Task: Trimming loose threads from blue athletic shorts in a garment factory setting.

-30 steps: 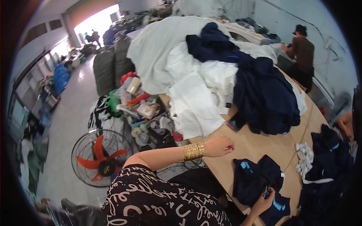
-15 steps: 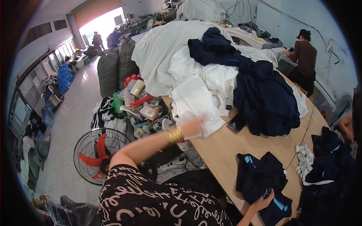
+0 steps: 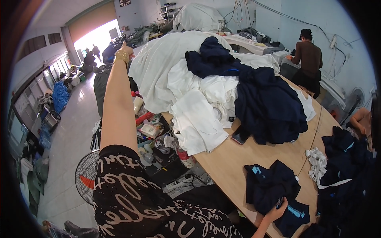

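My left arm is stretched far out, and my left hand [image 3: 126, 49], with gold bangles [image 3: 122, 56] at the wrist, is raised toward the bright doorway. One finger points out and the others look curled; I see nothing held. My right hand [image 3: 278, 212] rests over a navy garment [image 3: 270, 190] with light blue strips, at the table's near edge. Its fingers close round a small dark-and-blue tool [image 3: 281, 201], perhaps thread snips, partly hidden by the fingers. White cloth [image 3: 200, 123] and a large navy garment [image 3: 270, 107] lie heaped farther back.
A phone [image 3: 240, 135] lies on the wooden table [image 3: 222, 162] beside the heap. White ribbon [image 3: 316, 162] and more navy pieces [image 3: 337, 166] are at the right. A fan [image 3: 85, 178] and a cluttered bin [image 3: 158, 139] stand left. Another person [image 3: 309, 55] works at the back right.
My left arm has swung from above the white cloth up and left, now extended toward the doorway. The view has shifted slightly. My right hand stays on the navy garment with the tool.
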Demonstrator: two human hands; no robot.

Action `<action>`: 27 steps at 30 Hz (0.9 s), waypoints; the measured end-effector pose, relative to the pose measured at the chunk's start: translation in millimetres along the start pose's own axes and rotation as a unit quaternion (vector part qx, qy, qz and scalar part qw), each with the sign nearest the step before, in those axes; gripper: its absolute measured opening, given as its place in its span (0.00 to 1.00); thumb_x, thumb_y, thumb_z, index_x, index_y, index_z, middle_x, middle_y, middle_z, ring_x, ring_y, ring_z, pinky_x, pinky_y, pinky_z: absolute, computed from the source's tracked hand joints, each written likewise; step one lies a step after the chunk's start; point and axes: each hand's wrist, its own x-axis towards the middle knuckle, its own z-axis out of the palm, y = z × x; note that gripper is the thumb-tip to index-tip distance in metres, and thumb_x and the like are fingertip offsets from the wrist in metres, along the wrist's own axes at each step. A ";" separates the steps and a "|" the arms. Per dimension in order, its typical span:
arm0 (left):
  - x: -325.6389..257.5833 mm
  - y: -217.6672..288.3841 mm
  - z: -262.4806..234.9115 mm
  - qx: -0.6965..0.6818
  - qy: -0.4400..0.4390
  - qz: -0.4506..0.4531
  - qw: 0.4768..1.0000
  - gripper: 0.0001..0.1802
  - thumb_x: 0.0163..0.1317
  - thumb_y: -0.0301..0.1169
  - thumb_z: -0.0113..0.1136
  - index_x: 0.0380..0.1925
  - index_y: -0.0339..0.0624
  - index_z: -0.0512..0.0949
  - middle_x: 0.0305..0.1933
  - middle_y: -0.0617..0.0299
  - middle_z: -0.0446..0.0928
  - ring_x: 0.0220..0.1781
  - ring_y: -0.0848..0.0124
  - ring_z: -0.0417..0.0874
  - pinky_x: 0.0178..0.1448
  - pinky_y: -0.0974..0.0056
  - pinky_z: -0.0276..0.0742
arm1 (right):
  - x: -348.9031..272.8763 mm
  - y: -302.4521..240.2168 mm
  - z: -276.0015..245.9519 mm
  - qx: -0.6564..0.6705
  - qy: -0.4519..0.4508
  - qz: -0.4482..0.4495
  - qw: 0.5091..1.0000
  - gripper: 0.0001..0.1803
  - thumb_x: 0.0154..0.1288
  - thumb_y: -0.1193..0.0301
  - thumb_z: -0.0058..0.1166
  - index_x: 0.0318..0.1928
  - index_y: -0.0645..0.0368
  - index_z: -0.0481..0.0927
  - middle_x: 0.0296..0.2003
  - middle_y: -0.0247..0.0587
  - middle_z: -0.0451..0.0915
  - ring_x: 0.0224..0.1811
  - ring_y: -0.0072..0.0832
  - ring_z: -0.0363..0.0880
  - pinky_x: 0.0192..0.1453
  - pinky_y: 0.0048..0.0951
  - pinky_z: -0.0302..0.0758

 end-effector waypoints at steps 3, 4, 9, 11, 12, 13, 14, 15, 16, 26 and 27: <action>-12.7 15.2 4.2 0.008 -0.014 -0.010 1.000 0.49 0.58 0.20 0.48 0.71 0.59 0.30 0.22 0.56 0.80 0.12 0.76 0.72 0.15 0.68 0.67 | 0.6 1.3 -2.5 -0.008 0.004 0.008 1.000 0.18 0.66 0.67 0.45 0.50 0.67 0.73 0.46 0.51 0.77 0.50 0.45 0.75 0.56 0.35 0.69; -14.6 17.1 -1.1 0.023 -0.007 -0.003 1.000 0.49 0.57 0.20 0.48 0.71 0.59 0.31 0.22 0.56 0.80 0.13 0.76 0.72 0.16 0.68 0.67 | 0.2 1.9 -2.1 0.002 0.003 0.008 1.000 0.18 0.66 0.67 0.45 0.51 0.67 0.73 0.46 0.51 0.77 0.50 0.45 0.75 0.56 0.35 0.68; -20.5 16.6 -10.5 0.025 -0.011 -0.002 1.000 0.48 0.57 0.20 0.48 0.71 0.60 0.34 0.23 0.55 0.80 0.14 0.76 0.73 0.16 0.68 0.67 | -1.2 1.2 -0.2 0.009 0.014 -0.002 1.000 0.18 0.65 0.67 0.45 0.50 0.67 0.73 0.46 0.51 0.77 0.49 0.45 0.75 0.55 0.36 0.68; -21.2 17.4 -13.6 0.029 -0.007 -0.004 1.000 0.48 0.57 0.19 0.48 0.71 0.60 0.34 0.23 0.55 0.79 0.14 0.76 0.73 0.17 0.69 0.67 | -1.8 2.0 0.3 0.015 0.024 -0.014 1.000 0.17 0.65 0.67 0.45 0.49 0.65 0.74 0.45 0.50 0.77 0.48 0.46 0.75 0.55 0.37 0.69; -21.2 17.5 -15.4 0.033 -0.003 -0.006 0.999 0.48 0.57 0.19 0.47 0.71 0.61 0.34 0.23 0.55 0.79 0.14 0.76 0.73 0.17 0.69 0.67 | -1.6 1.5 0.3 0.018 0.021 -0.014 1.000 0.17 0.65 0.67 0.45 0.49 0.66 0.74 0.45 0.50 0.77 0.48 0.46 0.75 0.54 0.37 0.69; -21.5 17.1 -16.6 0.033 -0.002 -0.006 0.999 0.48 0.57 0.19 0.47 0.71 0.61 0.34 0.23 0.55 0.79 0.14 0.76 0.73 0.17 0.69 0.67 | -1.8 1.4 0.2 0.020 0.019 -0.014 1.000 0.17 0.65 0.67 0.45 0.49 0.66 0.74 0.45 0.50 0.77 0.48 0.46 0.75 0.54 0.37 0.69; -22.0 16.7 -18.0 0.022 0.001 -0.005 1.000 0.48 0.56 0.18 0.47 0.71 0.60 0.35 0.24 0.55 0.79 0.14 0.76 0.73 0.17 0.69 0.67 | -1.6 1.8 0.4 0.022 0.019 -0.014 0.999 0.17 0.65 0.67 0.45 0.49 0.66 0.74 0.45 0.50 0.77 0.48 0.46 0.75 0.54 0.37 0.69; -22.3 16.8 -19.4 0.010 0.004 -0.005 1.000 0.48 0.55 0.17 0.47 0.71 0.60 0.36 0.24 0.54 0.79 0.15 0.75 0.74 0.17 0.69 0.66 | -1.2 2.7 1.1 0.020 0.019 -0.016 0.999 0.17 0.65 0.67 0.45 0.49 0.66 0.74 0.45 0.50 0.77 0.48 0.46 0.75 0.54 0.37 0.69; -22.5 16.7 -21.6 0.010 0.005 -0.005 1.000 0.48 0.55 0.17 0.47 0.71 0.60 0.36 0.24 0.54 0.79 0.15 0.75 0.74 0.17 0.69 0.66 | -1.1 3.3 1.7 0.018 0.018 -0.019 1.000 0.17 0.65 0.66 0.45 0.49 0.66 0.74 0.45 0.50 0.77 0.48 0.47 0.75 0.54 0.37 0.69; 51.9 -3.1 -26.5 -0.013 0.064 0.024 0.998 0.52 0.49 0.11 0.48 0.71 0.57 0.40 0.34 0.46 0.80 0.22 0.67 0.82 0.17 0.67 0.70 | -1.9 0.1 6.2 0.032 0.017 -0.012 0.999 0.15 0.64 0.67 0.48 0.47 0.64 0.75 0.44 0.50 0.77 0.47 0.47 0.75 0.53 0.36 0.69; 62.1 -1.6 -35.2 -0.011 0.071 0.029 0.997 0.52 0.49 0.11 0.48 0.71 0.57 0.40 0.34 0.46 0.80 0.22 0.67 0.82 0.17 0.67 0.70 | -2.0 0.5 6.4 0.041 0.015 -0.011 0.999 0.15 0.65 0.67 0.48 0.47 0.64 0.75 0.44 0.50 0.77 0.47 0.46 0.75 0.53 0.36 0.69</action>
